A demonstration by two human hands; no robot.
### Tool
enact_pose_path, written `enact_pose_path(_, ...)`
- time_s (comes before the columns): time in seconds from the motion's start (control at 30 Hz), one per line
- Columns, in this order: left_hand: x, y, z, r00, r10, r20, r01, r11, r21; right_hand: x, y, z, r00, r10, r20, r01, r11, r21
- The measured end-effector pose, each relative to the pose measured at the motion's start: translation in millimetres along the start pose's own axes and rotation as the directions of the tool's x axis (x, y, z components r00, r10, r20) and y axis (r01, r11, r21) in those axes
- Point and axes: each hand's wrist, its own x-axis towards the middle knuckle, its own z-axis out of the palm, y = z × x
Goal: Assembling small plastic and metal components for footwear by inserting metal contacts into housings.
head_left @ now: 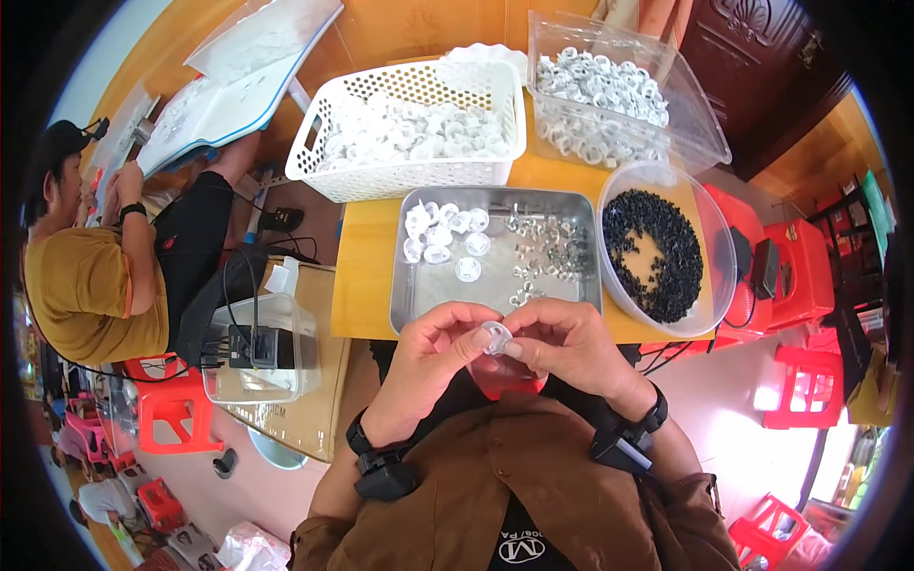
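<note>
Between my two hands, just in front of the metal tray's near edge, is a small round whitish plastic piece [495,338]. My left hand [440,344] pinches it between thumb and fingers. From the other side, the thumb and fingertips of my right hand [562,344] close on the same piece. Beyond them on the table lies the metal tray [447,285]. Several white round plastic parts [438,233] are grouped at its left, one a little apart. Small shiny metal clips [547,252] are scattered over its right side.
Behind the tray stand a white perforated basket [409,176] of white parts and a clear bin [700,124] of grey-white rings. A clear round tub [614,295] of small black pieces sits at right. At left, a person [90,266] works beside a plastic box [262,381]. Red stools [804,385] stand around.
</note>
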Motion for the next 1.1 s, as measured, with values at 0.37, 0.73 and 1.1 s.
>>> enact_pose_path(0.37,-1.4,-6.4,12.1,0.993,-0.086,-0.086,0.065,0.973,-0.222,2.8,6.2,7.4,0.862,-0.500,-0.089,0.432,0.815,-0.387)
enact_pose_path(0.73,-2.9,-13.7,10.0,0.987,-0.137,0.079,0.148,0.977,-0.155,0.8,11.1,-3.1,0.841,-0.531,-0.105,0.439,0.782,-0.443)
enact_pose_path(1.1,-0.8,-16.4,12.6,0.971,-0.218,0.094,0.233,0.947,-0.219,5.9,8.0,-2.3,0.779,-0.627,-0.013,0.492,0.625,-0.606)
